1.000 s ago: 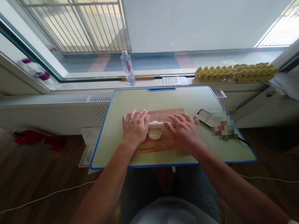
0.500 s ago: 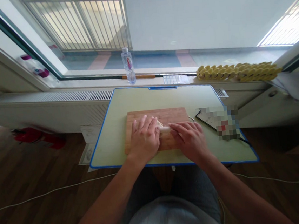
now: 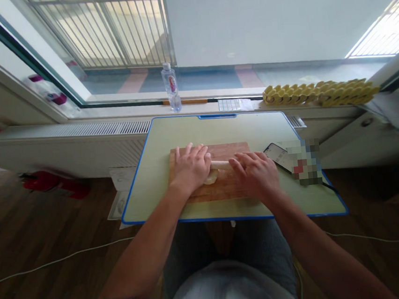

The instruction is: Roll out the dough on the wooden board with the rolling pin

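A pale rolling pin (image 3: 220,165) lies crosswise over a wooden cutting board (image 3: 199,195). My left hand (image 3: 191,166) rests on the pin's left part with its fingers stretched forward over it. At the other end, my right hand (image 3: 256,171) holds the pin under bent fingers. Just on the near side of the pin, a small flattened piece of pale dough (image 3: 211,176) shows, partly hidden by my left hand. Both ends of the pin are covered by my hands.
The board lies on a small pale-green table (image 3: 143,192) with a blue rim. To the right is a phone (image 3: 278,155), beside a blurred-out patch. A plastic bottle (image 3: 171,87) and yellow egg-tray-like pieces (image 3: 319,93) stand on the windowsill. A fire extinguisher (image 3: 52,182) is on the floor, left.
Both hands and the rolling pin have moved forward, away from me, over the board. The dough, formerly beyond the pin, now shows on its near side.
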Demonstrator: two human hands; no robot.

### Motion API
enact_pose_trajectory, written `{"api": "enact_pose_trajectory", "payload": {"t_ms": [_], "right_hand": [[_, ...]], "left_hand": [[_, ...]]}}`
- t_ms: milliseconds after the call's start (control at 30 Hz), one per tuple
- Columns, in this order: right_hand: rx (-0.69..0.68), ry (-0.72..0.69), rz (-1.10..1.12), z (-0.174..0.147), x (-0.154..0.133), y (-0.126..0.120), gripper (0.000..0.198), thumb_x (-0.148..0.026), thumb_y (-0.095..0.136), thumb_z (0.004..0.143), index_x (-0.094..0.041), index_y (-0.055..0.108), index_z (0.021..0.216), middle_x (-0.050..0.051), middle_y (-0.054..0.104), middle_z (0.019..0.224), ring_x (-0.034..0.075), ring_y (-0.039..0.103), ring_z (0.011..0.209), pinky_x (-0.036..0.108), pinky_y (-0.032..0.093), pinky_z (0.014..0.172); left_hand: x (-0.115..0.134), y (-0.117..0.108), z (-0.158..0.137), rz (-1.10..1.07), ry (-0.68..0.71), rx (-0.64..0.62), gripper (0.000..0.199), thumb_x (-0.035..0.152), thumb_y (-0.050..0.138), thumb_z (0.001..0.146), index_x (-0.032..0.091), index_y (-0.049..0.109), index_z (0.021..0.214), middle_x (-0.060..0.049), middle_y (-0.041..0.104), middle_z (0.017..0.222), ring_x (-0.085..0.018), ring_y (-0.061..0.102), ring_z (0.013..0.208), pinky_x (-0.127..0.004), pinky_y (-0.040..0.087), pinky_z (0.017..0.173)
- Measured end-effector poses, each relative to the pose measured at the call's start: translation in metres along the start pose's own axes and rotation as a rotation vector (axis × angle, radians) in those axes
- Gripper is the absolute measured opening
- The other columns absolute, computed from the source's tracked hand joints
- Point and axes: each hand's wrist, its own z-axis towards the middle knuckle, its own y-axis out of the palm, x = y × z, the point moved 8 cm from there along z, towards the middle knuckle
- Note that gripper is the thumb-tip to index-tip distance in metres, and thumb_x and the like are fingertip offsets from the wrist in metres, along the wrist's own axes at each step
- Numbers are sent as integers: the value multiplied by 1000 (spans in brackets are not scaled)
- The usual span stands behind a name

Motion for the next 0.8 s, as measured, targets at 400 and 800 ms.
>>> {"api": "enact_pose_trajectory", "payload": {"t_ms": [400,800], "right_hand": [[112,-109,117,-56,0,-2,41,-43,43,110,-26,65,141,5,64,149,28,45,145,50,25,124],[59,34,17,-1,3,10,48,-46,32,111,-27,70,133,5,68,145,31,48,141,55,25,120]], "left_hand": [[6,-3,-67,-25,32,22,56,45,27,112,26,44,162,-6,45,167,-27,36,158,-61,18,131],[-2,-4,-3,11,32,41,51,45,32,110,26,64,144,-5,62,154,-31,49,147,-65,23,127]]}}
